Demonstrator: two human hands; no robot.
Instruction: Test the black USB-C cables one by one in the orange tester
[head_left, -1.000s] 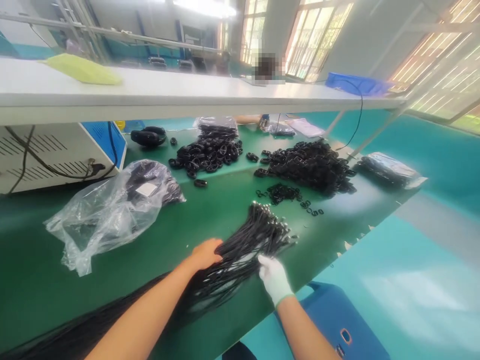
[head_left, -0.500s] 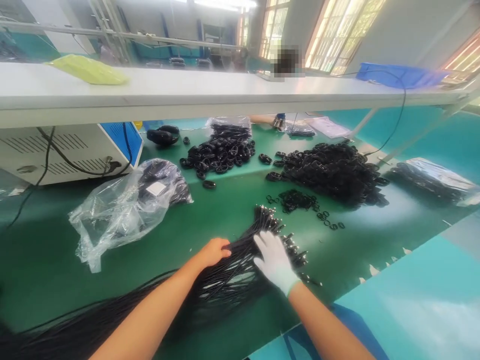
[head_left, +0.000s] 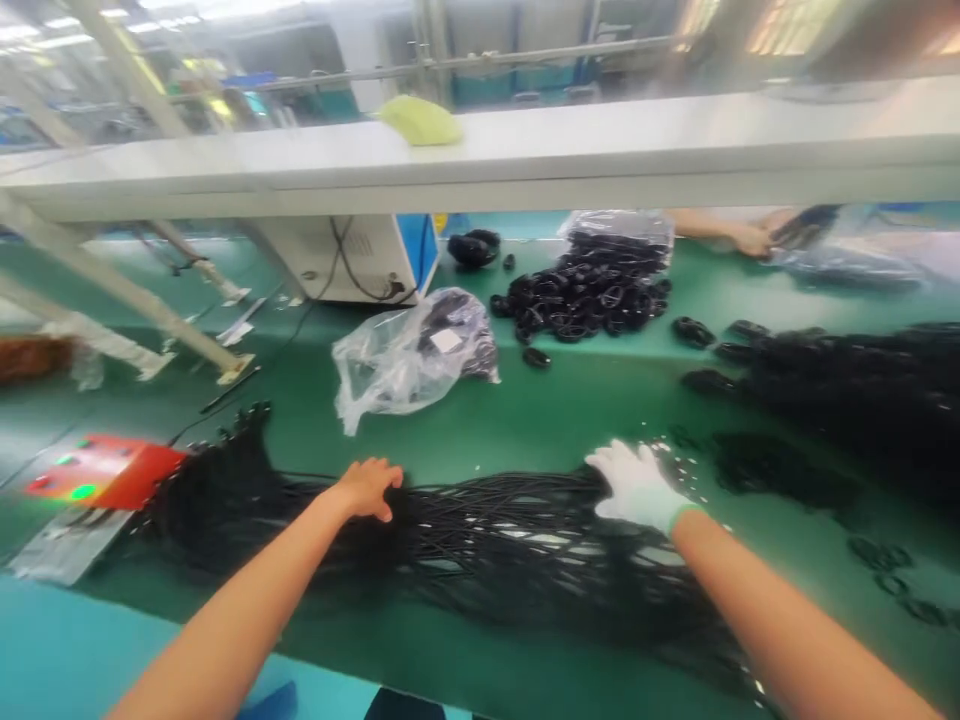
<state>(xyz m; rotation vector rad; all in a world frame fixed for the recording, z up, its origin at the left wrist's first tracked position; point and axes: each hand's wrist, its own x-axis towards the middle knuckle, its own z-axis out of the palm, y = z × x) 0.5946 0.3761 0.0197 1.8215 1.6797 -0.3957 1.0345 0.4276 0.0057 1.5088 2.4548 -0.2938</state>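
A wide bundle of thin black cables (head_left: 495,515) lies lengthwise across the green tabletop. My bare left hand (head_left: 371,487) is over its middle-left stretch, fingers curved and apart. My right hand (head_left: 634,485), in a white glove, rests on the cables close to their light-tipped right ends, its fingers stretched out. Neither hand grips a cable. Toward the left, the other cable ends (head_left: 244,440) fan out beside a red box (head_left: 124,470) with a lit green button.
Behind the cables lie a clear plastic bag (head_left: 405,360) of black parts, a heap of coiled black cables (head_left: 585,295) and a larger dark pile (head_left: 862,380). A white shelf (head_left: 525,155) spans above. Across the table, another person's hand (head_left: 750,240) handles a dark item.
The view has swung left, bringing the red box and far cable ends into sight. My left hand has moved left along the cables, away from my right hand, which stays near the right ends.
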